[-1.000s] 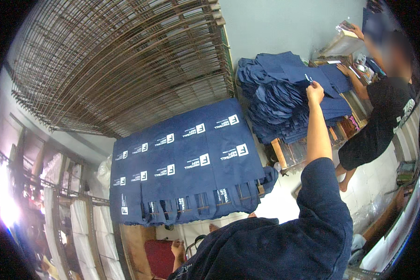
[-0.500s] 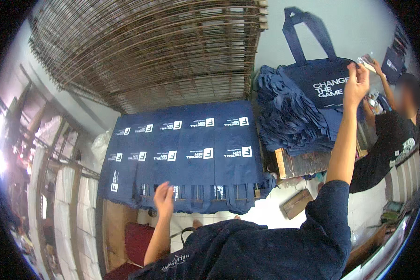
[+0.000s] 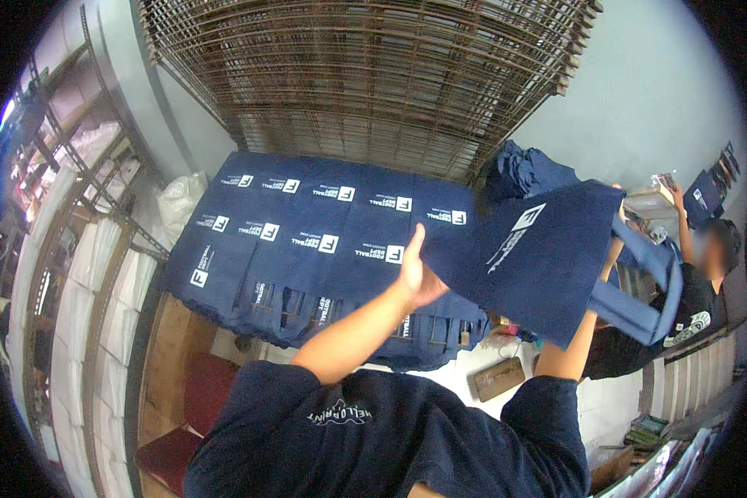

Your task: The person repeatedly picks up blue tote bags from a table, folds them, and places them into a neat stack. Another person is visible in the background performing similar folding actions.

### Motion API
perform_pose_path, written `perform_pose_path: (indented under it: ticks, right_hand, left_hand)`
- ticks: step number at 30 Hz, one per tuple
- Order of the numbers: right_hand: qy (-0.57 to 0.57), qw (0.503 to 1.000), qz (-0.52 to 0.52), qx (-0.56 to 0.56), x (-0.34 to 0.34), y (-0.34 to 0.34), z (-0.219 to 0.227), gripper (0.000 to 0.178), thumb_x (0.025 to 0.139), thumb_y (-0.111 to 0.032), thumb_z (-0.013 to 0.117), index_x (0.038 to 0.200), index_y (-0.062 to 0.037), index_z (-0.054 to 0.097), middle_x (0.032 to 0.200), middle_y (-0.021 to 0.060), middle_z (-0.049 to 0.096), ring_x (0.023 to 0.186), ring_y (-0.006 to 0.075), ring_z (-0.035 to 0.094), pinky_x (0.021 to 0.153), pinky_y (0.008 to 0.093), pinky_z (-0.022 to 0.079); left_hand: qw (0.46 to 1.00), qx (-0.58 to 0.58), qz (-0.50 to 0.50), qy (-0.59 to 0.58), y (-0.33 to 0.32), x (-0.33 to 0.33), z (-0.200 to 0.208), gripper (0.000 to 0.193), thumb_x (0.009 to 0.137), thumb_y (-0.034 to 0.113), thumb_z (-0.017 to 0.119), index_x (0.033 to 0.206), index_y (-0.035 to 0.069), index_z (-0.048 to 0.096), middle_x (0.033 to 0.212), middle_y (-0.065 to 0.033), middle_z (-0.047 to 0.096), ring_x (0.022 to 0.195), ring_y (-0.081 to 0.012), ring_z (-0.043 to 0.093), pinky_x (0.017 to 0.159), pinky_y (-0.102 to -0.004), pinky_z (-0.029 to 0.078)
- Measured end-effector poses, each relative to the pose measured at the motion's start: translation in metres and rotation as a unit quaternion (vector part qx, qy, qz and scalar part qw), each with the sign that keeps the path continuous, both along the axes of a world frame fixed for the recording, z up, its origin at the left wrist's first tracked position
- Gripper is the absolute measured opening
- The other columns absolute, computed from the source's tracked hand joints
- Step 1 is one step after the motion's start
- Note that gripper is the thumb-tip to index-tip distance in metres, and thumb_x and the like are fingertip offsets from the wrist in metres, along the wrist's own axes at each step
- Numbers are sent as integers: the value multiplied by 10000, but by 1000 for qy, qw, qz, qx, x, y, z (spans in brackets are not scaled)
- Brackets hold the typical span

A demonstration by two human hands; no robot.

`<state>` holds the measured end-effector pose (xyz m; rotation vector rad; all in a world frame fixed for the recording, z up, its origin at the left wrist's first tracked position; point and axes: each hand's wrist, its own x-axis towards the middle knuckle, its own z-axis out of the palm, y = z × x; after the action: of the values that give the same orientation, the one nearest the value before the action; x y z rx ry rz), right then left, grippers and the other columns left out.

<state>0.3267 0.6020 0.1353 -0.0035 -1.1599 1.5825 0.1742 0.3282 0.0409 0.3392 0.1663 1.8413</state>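
Observation:
A navy tote bag (image 3: 548, 257) with a white print hangs tilted in the air on the right, its handles (image 3: 651, 290) trailing to the right. My right hand (image 3: 616, 241) grips it near the handle end; the bag covers much of that hand and part of the forearm. At the bag's opposite end is my left hand (image 3: 423, 280), its thumb raised and spread away from the cloth. Its other fingers are partly hidden by the bag. Below and left of it, rows of overlapping printed navy tote bags (image 3: 299, 216) cover the table.
Stacked metal racks (image 3: 365, 75) rise behind the table. A heap of navy cloth (image 3: 527, 170) lies at the back right. Another person (image 3: 697, 282) works at the far right with an arm raised. White stacks (image 3: 79, 290) fill shelves at left; a maroon chair (image 3: 174, 452) stands below.
My right hand has lifted a tote bag off the heap and brought it toward me. My left hand has moved right to the bag's end. The view has shifted.

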Motion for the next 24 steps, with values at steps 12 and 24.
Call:
perform_pose_path:
  ticks: [12, 24]
  right_hand:
    - [-22, 896, 347, -277, 8, -204, -186, 781, 808, -528, 503, 1349, -22, 259, 1377, 148, 310, 1149, 341, 432, 905, 456, 437]
    - [-529, 806, 205, -166, -125, -282, -187, 487, 741, -31, 457, 1222, 7, 390, 867, 158, 618, 697, 242, 592, 659, 327, 494]
  left_hand:
    - [919, -153, 333, 144, -148, -120, -3, 508, 873, 432, 496, 1220, 64, 450, 1212, -76, 504, 1127, -226, 461, 965, -412, 347]
    - [786, -287, 537, 106, -314, -198, -90, 420, 856, 360, 550, 1105, 23, 517, 1040, -96, 580, 939, -227, 576, 832, -370, 468]
